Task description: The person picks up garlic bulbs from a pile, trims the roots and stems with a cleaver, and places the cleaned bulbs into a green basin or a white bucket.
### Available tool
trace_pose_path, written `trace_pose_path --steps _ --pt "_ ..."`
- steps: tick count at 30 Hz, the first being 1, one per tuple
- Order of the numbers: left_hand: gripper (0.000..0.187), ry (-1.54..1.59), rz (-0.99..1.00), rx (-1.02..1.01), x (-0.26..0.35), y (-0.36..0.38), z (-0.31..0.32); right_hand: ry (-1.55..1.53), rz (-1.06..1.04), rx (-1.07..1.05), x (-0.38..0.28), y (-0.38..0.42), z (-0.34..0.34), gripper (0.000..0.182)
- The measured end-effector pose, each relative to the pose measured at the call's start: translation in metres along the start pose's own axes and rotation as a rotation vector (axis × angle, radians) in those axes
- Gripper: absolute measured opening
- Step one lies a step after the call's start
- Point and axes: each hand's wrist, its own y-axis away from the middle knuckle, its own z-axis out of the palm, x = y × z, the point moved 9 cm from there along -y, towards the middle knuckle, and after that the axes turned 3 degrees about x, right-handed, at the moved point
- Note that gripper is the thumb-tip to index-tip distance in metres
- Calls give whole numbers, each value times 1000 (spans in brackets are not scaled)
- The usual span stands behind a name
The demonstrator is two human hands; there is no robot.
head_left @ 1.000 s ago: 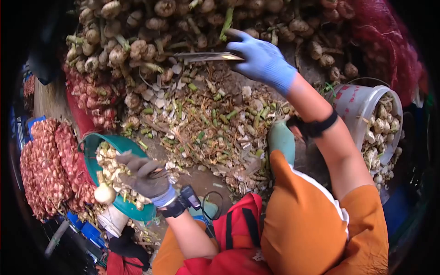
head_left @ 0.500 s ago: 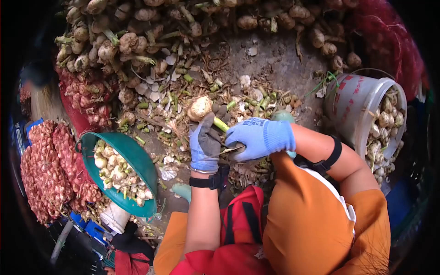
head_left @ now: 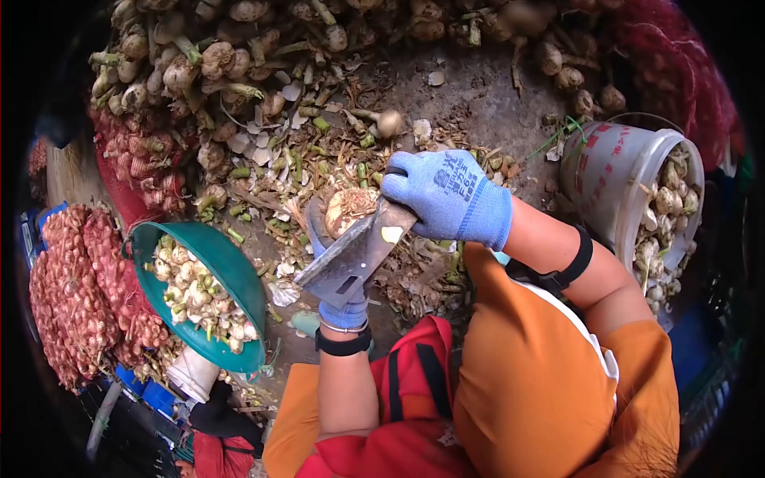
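My right hand [head_left: 446, 195], in a blue knit glove, grips a broad-bladed knife [head_left: 339, 267] by its handle. Its flat metal blade, with a slot near one end, slants down to the left across my left hand [head_left: 349, 309]. That gloved hand is closed around a garlic bulb [head_left: 348, 209], root side showing; the blade covers much of the palm and fingers. A pale cut piece [head_left: 391, 234] shows against the blade near the handle. Beyond my hands, a small garlic bulb with its stem [head_left: 390, 123] lies on the scraps.
Stemmed garlic [head_left: 215, 60] is heaped along the far side. To the left stand a green basin [head_left: 239, 263] of trimmed bulbs and red net sacks [head_left: 68, 295]. A tilted white bucket [head_left: 606, 171] of garlic is at right. Stem cuttings and peelings [head_left: 295, 171] litter the ground.
The knife has swung so its flat side shows over my left hand. My right hand has risen slightly. The bulb has turned root side up, and a small bulb now lies beyond.
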Motion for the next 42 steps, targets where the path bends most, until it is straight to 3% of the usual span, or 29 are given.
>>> trace_pose_path --steps 1,4,6,7,8,10,12,14,15,16,17,18,20,22,24,25,26,27,28,30,31,32,34,35,36,38,39,41,42 --pt "95 223 -91 -24 -8 6 1 -18 13 4 3 0 -1 36" --pt "89 -50 158 -80 -29 12 -3 -31 42 -12 12 2 7 30" --pt "91 209 -68 -34 -23 17 -4 -26 94 13 26 3 15 24" --pt "93 394 -144 -178 14 15 11 -21 202 57 45 1 19 23" --pt "95 561 -245 -312 51 14 25 8 549 -157 98 7 33 24" --pt "94 618 -201 -237 55 20 26 -130 630 8 137 18 25 27" --pt "96 524 -238 -120 62 11 17 -423 594 -70 107 13 39 35" --pt "103 333 -253 -185 28 6 28 -957 595 -89 75 11 60 29" --pt "99 189 -209 -233 26 5 28 -954 598 -93 65 11 52 29" --pt "99 184 -218 -233 19 9 27 -1013 586 -117 52 10 44 28" --pt "95 544 -335 -211 6 15 28 -1077 575 -140 39 8 33 28" --pt "80 532 -382 -243 2 15 27 -899 469 -136 26 4 16 24" --pt "53 503 -474 -310 -8 16 23 -316 -7 177 2 -1 -16 20" --pt "40 444 -259 63 18 4 7 -71 160 16 54 -6 12 19" --pt "43 467 -162 127 21 -8 -34 -26 462 -308 104 6 32 20" --pt "46 717 -207 188 26 -9 -58 -6 561 -420 119 13 40 21" --pt "44 1070 -160 83 26 -12 -85 -5 468 -213 118 5 29 25" --pt "40 1669 14 -418 51 -18 -90 -25 442 -96 112 -1 24 30" --pt "34 1873 117 -508 59 -17 -109 -42 410 20 105 -6 19 35" --pt "39 1765 -64 -264 45 -26 -99 2 224 78 108 -30 56 38" --pt "42 1498 -66 -238 39 -31 -76 88 285 -107 111 -38 76 41" --pt "47 1231 -71 -224 33 -37 -53 81 279 -105 104 -44 74 41" --pt "68 555 -149 17 3 -26 -20 -220 415 -258 99 -47 83 39" --pt "81 290 -7 -28 0 -22 -2 -615 452 -238 97 -42 97 37" --pt "82 426 -160 -110 11 -13 20 -614 454 -247 93 -36 97 37" --pt "75 552 -365 -131 -5 -2 35 -1177 387 -239 60 -18 92 39" --pt "72 594 -436 -137 -4 1 40 -1175 392 -240 51 -10 82 39" --pt "61 637 -369 -155 18 0 36 -1331 746 -287 49 13 79 39" --pt "61 639 -367 -151 16 -2 34 -1072 719 -183 58 13 66 34"
